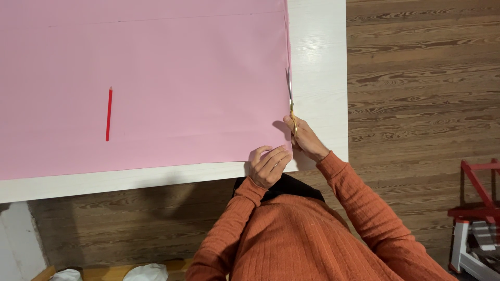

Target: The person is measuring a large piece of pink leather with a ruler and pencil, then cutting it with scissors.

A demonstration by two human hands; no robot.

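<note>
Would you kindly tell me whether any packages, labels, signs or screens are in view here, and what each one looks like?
None are in view.
What shows instead: a plain pink sheet on a white table, unmarked apart from a thin line near its top.
A red pencil lies on the sheet, left of centre.
The right hand holds scissors at the sheet's right edge; the left hand presses its near corner.
</note>
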